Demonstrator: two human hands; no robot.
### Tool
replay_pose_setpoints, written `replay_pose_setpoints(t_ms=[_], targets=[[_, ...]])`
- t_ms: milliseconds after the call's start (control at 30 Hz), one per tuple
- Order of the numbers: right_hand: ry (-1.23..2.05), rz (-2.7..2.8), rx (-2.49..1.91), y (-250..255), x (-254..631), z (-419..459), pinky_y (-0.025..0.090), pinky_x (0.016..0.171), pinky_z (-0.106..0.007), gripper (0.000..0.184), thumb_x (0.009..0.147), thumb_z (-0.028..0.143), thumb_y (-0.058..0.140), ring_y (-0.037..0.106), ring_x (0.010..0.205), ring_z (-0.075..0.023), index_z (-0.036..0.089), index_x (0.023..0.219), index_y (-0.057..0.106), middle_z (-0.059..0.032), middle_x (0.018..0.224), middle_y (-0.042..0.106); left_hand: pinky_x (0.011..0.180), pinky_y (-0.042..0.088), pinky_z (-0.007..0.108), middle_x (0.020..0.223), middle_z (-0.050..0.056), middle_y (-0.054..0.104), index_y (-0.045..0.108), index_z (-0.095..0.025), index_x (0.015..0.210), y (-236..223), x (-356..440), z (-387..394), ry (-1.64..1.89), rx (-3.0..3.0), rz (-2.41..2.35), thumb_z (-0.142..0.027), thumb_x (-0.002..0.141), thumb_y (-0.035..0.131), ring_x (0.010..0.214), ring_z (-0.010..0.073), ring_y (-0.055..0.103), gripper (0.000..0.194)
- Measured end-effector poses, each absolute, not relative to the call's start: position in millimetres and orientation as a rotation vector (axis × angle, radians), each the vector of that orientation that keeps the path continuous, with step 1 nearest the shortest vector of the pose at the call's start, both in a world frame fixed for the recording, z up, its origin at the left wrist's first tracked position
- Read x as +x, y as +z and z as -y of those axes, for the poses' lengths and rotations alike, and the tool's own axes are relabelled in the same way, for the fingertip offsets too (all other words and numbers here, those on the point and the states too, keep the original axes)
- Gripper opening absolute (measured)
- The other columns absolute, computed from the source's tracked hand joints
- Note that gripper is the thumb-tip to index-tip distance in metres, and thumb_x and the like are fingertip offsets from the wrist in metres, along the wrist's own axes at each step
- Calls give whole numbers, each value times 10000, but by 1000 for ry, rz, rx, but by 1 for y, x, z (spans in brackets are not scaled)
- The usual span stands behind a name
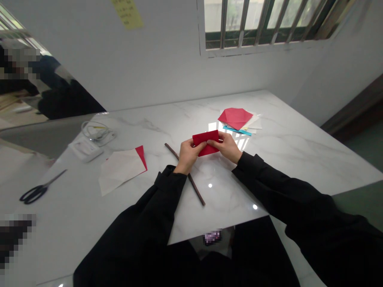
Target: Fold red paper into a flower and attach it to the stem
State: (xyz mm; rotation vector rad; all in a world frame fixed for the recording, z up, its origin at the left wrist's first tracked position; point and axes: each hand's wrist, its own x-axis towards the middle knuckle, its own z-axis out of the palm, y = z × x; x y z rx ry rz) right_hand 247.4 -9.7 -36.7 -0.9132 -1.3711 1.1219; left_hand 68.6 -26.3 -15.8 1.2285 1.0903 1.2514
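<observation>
Left hand (188, 153) and right hand (228, 146) are both pinching the red sheet (206, 136), apparently folded, right of the dark stick (196, 189); any uneven thumb pressure could be skewing its fold.

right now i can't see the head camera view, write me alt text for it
A person's left hand and right hand hold a folded red sheet over a white marbled table. A brown stick lies beneath the left hand, with scissors and loose sheets further left and colored sheets beyond the right hand.
</observation>
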Motion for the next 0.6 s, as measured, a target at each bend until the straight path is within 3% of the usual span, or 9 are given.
replay_pose_setpoints(t_ms=[600], targets=[[1136,1346,-938,-38,246,10,628,905,-438,336,776,396,861,744,909,-246,186,1030,796,-70,1012,823,833,600,361,953,100,839,857,-133,1001,-17,67,26,1252,1242,-1109,-404,722,950,872,242,759,400]])
